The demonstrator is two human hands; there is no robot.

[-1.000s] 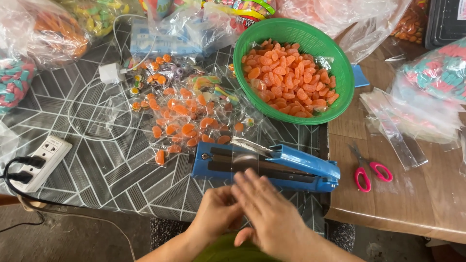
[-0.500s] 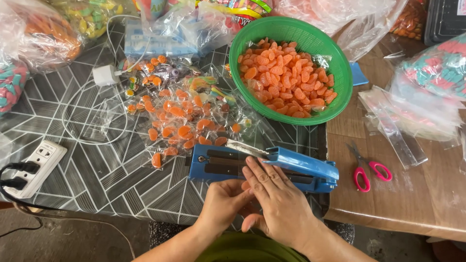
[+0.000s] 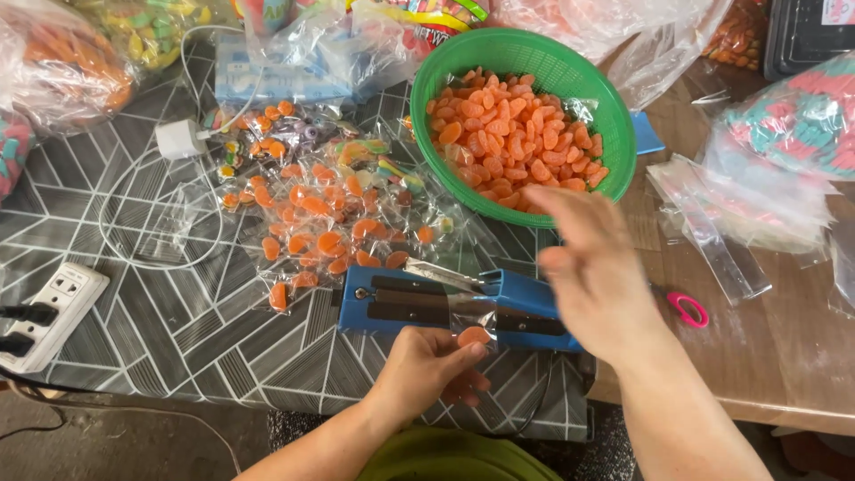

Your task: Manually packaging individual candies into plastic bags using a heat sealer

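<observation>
Single head view – looks steeply down, close over table (image 3: pixel 160 294), hands (image 3: pixel 427 370) at lower frame edge

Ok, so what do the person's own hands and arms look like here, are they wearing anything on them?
Both are bare. The left hand and right hand have no gloves, and no rings, watch or bracelet show. Both forearms are uncovered as far as the picture's lower edge, with no sleeve in view. The right hand is blurred, so fine detail on it cannot be told.
</observation>
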